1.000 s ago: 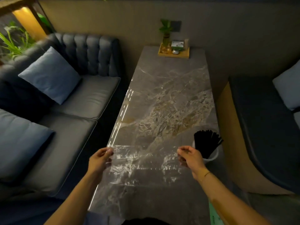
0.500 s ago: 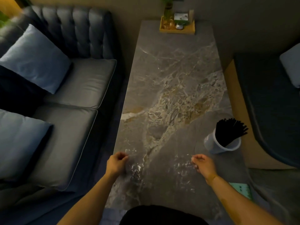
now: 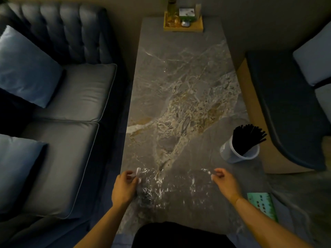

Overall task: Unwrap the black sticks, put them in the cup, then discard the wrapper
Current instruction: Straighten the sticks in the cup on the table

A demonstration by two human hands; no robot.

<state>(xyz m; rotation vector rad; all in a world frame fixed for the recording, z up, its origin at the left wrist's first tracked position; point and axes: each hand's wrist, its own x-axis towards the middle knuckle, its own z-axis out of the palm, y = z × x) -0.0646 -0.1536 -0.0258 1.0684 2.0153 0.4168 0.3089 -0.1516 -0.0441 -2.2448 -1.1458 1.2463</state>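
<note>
A clear plastic wrapper (image 3: 172, 187) is stretched between my two hands over the near end of the marble table (image 3: 179, 83). My left hand (image 3: 124, 187) pinches its left edge, where the film is crumpled. My right hand (image 3: 224, 183) pinches its right corner. A bundle of black sticks (image 3: 246, 137) stands in a pale cup (image 3: 231, 154) near the table's right edge, beyond my right hand. The sticks lean and fan out to the right.
A wooden tray (image 3: 184, 27) with a bottle and small items sits at the table's far end. A blue sofa (image 3: 71, 104) with cushions runs along the left. A dark bench (image 3: 286, 104) stands on the right. A green card (image 3: 262, 204) lies at the near right.
The view has tilted down and moved closer. Both hands have lowered the wrapper toward the table's near end, and its left side has crumpled. The cup with the sticks has stayed put.
</note>
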